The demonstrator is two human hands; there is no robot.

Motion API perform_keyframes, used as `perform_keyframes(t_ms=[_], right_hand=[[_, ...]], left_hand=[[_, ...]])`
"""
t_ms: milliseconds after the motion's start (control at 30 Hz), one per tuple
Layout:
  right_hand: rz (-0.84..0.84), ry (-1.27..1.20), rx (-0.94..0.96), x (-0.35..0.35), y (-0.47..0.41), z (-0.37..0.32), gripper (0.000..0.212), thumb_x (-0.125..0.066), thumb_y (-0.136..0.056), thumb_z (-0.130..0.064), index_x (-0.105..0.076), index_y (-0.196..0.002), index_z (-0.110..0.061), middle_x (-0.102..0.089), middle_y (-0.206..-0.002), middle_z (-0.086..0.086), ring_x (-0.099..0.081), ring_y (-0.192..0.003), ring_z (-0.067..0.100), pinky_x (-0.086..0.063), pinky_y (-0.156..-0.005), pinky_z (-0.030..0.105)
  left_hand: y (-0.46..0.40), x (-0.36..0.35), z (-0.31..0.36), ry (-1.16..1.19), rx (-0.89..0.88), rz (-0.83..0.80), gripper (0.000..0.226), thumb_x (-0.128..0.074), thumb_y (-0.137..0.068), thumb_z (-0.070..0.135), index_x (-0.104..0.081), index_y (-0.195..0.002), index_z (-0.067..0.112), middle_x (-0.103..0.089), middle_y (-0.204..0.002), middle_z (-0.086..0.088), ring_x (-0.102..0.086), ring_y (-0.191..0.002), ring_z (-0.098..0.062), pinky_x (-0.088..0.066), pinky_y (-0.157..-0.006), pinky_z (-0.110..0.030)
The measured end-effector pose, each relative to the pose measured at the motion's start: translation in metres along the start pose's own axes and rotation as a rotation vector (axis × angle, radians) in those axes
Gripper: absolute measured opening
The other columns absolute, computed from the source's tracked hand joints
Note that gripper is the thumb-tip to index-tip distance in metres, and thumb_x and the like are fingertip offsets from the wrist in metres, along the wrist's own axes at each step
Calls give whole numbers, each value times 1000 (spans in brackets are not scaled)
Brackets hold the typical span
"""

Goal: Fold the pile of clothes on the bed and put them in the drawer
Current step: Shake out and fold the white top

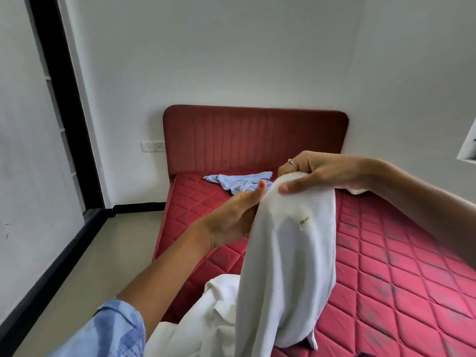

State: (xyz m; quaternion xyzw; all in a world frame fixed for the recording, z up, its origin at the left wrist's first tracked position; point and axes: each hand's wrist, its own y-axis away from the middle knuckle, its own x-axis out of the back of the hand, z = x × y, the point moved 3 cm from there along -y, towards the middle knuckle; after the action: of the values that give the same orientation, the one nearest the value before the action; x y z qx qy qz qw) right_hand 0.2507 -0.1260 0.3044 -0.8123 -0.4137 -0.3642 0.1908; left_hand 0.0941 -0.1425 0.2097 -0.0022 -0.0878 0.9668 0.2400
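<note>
Nearest us, one crumpled white cotton garment lies on the red quilted mattress. Our right hand pinches a white terry towel aloft; its small tag is unreadable. Our left hand presses flat against it, fingers straight. Farther off, one pale-blue garment lies below the ribbed red headboard.

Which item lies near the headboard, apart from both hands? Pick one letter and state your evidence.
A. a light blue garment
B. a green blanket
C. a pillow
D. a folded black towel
A: the light blue garment lies crumpled on the red mattress just below the headboard, while the right hand grips the top of the white cloth and the left hand touches its side.
</note>
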Motion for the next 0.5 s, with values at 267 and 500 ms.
perform_keyframes(t_ms=[267,500], right_hand=[[-90,-41,131,10,35,-21,19,-61,-89,-19,-69,-73,-13,-66,-71,-2,-61,-66,8,-48,-62,18],[-227,124,15,21,68,-9,24,-61,-89,-35,-68,-69,-24,-61,-63,-8,-57,-59,4,-45,-57,15]], left_hand=[[62,29,-119,-1156,713,-765,63,-74,-80,35,-51,-134,13,-59,-131,-8,-57,-115,-23,-42,-94,-24],[117,110,-147,-1774,1145,-716,57,-62,-91,27,-40,-143,13,-47,-143,-15,-42,-133,-33,-23,-112,-57]])
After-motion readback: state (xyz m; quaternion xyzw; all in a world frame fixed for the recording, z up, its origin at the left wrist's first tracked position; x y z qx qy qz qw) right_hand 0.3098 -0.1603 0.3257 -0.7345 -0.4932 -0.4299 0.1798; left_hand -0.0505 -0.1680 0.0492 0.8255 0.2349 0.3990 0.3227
